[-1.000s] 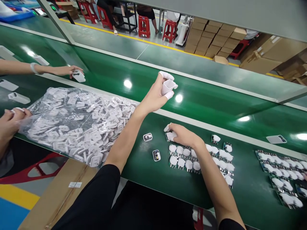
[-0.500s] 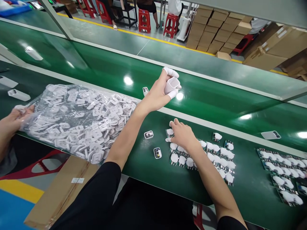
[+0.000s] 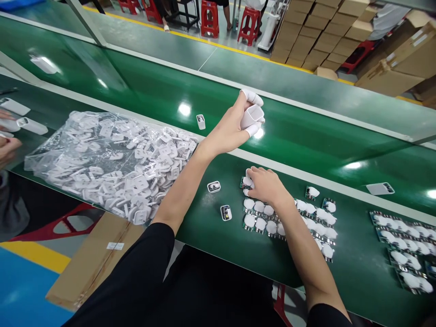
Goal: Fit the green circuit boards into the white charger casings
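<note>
My left hand (image 3: 235,122), with white finger cots on its fingertips, grips a hollow white plastic casing (image 3: 252,116) over the green belt, its open end facing up toward me. Lower right, my right hand (image 3: 267,184) reaches to the far left corner of a group of circuit boards (image 3: 260,224) topped with white blobs. Its thumb and fingers close on one small circuit board (image 3: 247,182), partly covered by the fingers. Left of the boards, two short white casings with parts inside, an upper casing (image 3: 214,186) and a lower casing (image 3: 225,212), stand on the green table.
A clear bag (image 3: 112,159) full of white plastic pieces lies left of my left arm. Another person's hand (image 3: 7,145) is at the far left. Filled casings, one (image 3: 200,121) near my left forearm, lie on the belt (image 3: 306,150). More boards (image 3: 402,245) lie right.
My right hand's fingers have closed in on the corner circuit board. The other person's hand has left the bag. Casings on the belt have shifted left. My left hand still holds its casing.
</note>
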Motion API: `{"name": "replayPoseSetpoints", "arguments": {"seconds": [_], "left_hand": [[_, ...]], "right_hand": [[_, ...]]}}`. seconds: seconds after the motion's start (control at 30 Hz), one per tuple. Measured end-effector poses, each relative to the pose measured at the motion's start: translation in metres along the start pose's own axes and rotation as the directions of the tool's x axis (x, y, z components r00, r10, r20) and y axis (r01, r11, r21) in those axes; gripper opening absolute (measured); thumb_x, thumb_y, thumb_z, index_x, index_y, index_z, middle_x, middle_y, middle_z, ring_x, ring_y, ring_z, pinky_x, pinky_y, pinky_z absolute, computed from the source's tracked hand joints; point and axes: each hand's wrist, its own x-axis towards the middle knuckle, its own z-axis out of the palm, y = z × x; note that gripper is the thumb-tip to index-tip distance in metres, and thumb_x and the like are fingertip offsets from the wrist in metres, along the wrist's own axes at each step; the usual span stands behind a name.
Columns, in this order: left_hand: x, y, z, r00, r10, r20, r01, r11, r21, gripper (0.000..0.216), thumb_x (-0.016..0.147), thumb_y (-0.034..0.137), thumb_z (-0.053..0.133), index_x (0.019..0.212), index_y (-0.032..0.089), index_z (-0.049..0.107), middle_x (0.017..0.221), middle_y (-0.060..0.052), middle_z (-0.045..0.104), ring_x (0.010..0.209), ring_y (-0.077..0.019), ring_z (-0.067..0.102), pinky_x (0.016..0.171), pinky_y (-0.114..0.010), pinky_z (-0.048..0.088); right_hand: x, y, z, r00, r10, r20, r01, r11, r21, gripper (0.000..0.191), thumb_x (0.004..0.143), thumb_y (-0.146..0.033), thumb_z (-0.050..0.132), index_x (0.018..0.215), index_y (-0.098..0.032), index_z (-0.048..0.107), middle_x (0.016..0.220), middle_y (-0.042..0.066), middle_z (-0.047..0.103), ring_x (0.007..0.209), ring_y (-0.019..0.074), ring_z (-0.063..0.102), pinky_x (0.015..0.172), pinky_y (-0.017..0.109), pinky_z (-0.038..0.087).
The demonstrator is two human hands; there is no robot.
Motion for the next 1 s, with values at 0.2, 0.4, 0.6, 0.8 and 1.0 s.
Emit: {"name": "replayPoseSetpoints", "arguments": {"seconds": [0.2,0.4,0.6,0.8,1.0], "left_hand": [[0.000,0.006,-0.001,0.998,-0.043,0.036,0.045,0.997,-0.055,0.042,0.106,0.035,0.072,0.143,0.031,0.052,0.125,-0.008,0.067,0.118,-0.0304,0.074,0.105,-0.059,0.062],[-0.001,0.008,0.001,0.989,-0.148,-0.012,0.143,0.975,-0.171,0.047,0.098,0.034,0.082,0.139,0.031,0.059,0.117,-0.006,0.066,0.122,-0.0324,0.071,0.108,-0.058,0.060],[0.002,0.019,-0.001,0.990,-0.141,0.012,0.141,0.981,-0.133,0.044,0.092,0.033,0.088,0.129,0.028,0.064,0.109,-0.004,0.069,0.098,-0.0242,0.071,0.095,-0.046,0.062],[0.008,0.057,0.013,0.907,-0.312,0.284,0.404,0.836,-0.372,0.047,0.082,0.045,0.101,0.100,0.022,0.064,0.096,-0.003,0.073,0.081,-0.0179,0.069,0.076,-0.034,0.059],[-0.002,0.074,0.039,0.899,-0.277,0.339,0.409,0.805,-0.429,0.059,0.065,0.037,0.112,0.097,0.021,0.065,0.093,0.000,0.071,0.073,-0.0122,0.063,0.067,-0.028,0.053]], "right_hand": [[0.005,0.012,-0.005,0.998,-0.055,-0.033,0.058,0.992,0.111,0.028,0.082,-0.026,0.065,0.106,-0.026,0.051,0.091,0.002,0.067,0.075,0.0209,0.052,0.067,0.035,0.029],[0.007,0.017,-0.002,0.991,-0.035,-0.126,0.051,0.991,0.122,0.045,0.079,-0.022,0.063,0.124,-0.022,0.058,0.076,0.001,0.062,0.074,0.0250,0.052,0.076,0.035,0.030],[-0.008,0.026,-0.019,0.953,-0.044,-0.300,0.104,0.976,0.189,0.033,0.083,-0.024,0.069,0.115,-0.025,0.062,0.097,0.005,0.075,0.090,0.0278,0.066,0.094,0.040,0.046],[-0.040,0.042,-0.038,0.479,0.111,-0.871,0.493,0.786,0.372,0.039,0.094,-0.034,0.083,0.129,-0.030,0.065,0.119,0.006,0.079,0.104,0.0270,0.075,0.096,0.047,0.063],[-0.056,0.041,-0.048,0.312,0.090,-0.946,0.554,0.791,0.258,0.044,0.091,-0.027,0.092,0.129,-0.031,0.070,0.113,0.005,0.078,0.105,0.0267,0.077,0.092,0.048,0.068]]}}
